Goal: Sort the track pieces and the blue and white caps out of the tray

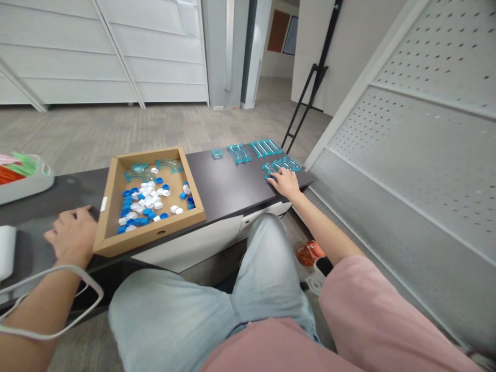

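My left hand lies on the dark tabletop, its fingers loosely stretched out, against the left side of a shallow cardboard box. Inside that box are many small white and blue caps, plus a few clear curved tubes with teal ends at the back. Far to the right, my right hand is at the near side of a row of clear curved tubes. Its fingers are bent onto the closest tube, which they partly hide.
Behind that row lie straight clear tubes, another curved group and a small teal piece. A white basket of colourful pieces stands left, near a white device. A white cable crosses my left forearm. A perforated panel borders the right.
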The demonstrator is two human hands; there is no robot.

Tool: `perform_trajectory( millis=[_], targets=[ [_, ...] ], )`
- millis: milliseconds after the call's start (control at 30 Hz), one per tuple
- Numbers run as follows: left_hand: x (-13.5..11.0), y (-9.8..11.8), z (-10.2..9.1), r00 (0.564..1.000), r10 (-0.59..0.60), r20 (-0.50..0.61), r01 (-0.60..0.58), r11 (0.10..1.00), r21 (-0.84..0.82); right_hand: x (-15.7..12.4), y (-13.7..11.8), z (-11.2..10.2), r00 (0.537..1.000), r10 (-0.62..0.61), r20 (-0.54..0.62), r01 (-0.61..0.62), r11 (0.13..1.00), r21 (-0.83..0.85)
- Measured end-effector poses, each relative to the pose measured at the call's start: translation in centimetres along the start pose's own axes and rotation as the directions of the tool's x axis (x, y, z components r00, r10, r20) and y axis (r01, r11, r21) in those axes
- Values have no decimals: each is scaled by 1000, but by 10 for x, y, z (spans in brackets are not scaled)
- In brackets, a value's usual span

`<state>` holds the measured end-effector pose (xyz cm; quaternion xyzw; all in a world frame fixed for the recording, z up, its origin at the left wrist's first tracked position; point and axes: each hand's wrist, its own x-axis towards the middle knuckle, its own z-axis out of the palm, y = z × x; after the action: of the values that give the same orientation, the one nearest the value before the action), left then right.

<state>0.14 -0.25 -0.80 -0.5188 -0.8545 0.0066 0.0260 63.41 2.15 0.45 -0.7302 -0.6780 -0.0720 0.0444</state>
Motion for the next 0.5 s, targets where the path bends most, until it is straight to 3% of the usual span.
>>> perform_trajectory(
  millis=[267, 367, 500],
  targets=[
    [-2, 3, -3, 1000, 26, 13, -24, 989, -147, -1, -4, -4, 997, 45, -67, -44, 999, 14],
    [-8, 6, -9, 999, 44, -6, -45, 980, -192, -3, -29, -12, 995, -32, -95, 37, 998, 55],
    [-17, 8, -18, 997, 71, -6, -70, 968, -242, 1, -90, -26, 969, -215, -125, 235, 956, 175]
  ],
)
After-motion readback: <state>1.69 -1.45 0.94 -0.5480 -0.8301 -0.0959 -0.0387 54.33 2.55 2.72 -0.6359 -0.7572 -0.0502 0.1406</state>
